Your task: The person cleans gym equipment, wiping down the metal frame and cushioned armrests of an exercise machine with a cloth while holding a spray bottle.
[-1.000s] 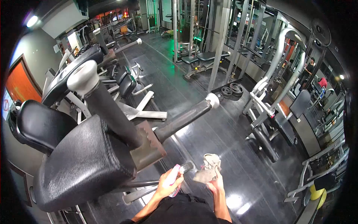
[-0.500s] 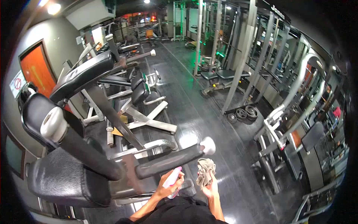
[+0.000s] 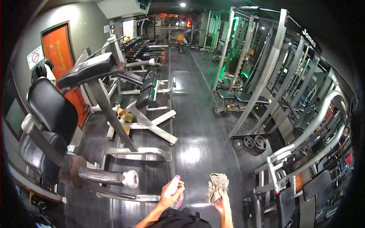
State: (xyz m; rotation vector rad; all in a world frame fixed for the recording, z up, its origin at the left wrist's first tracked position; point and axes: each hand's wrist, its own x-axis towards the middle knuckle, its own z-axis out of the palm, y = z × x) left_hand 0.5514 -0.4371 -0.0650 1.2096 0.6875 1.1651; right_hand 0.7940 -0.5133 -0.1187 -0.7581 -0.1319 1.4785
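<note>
A spray bottle (image 3: 173,186) with a white body, a pink tip and a clear lower part is wrapped in the fingers of my left hand (image 3: 166,198), low in the middle of the view. Just right of it, my right hand (image 3: 223,204) grips a crumpled grey-beige cloth (image 3: 218,186), which bunches up above the fingers. Both hands are in front of my body, apart from each other. Left of my left hand, a padded machine arm (image 3: 99,174) ends in a white cap; neither hand touches it. A black padded seat (image 3: 42,152) belongs to that machine.
A bench machine (image 3: 146,95) with black pads and pale metal legs stands ahead on the left. Dark floor (image 3: 194,133) runs forward as an aisle. Weight plates (image 3: 249,143) rest beside a tall rack (image 3: 262,72) on the right. Nearer right is a machine with curved tubes (image 3: 304,140).
My view has lifted and moved ahead, so the padded machine arm now sits farther left and lower. Both hands keep the bottle and the cloth.
</note>
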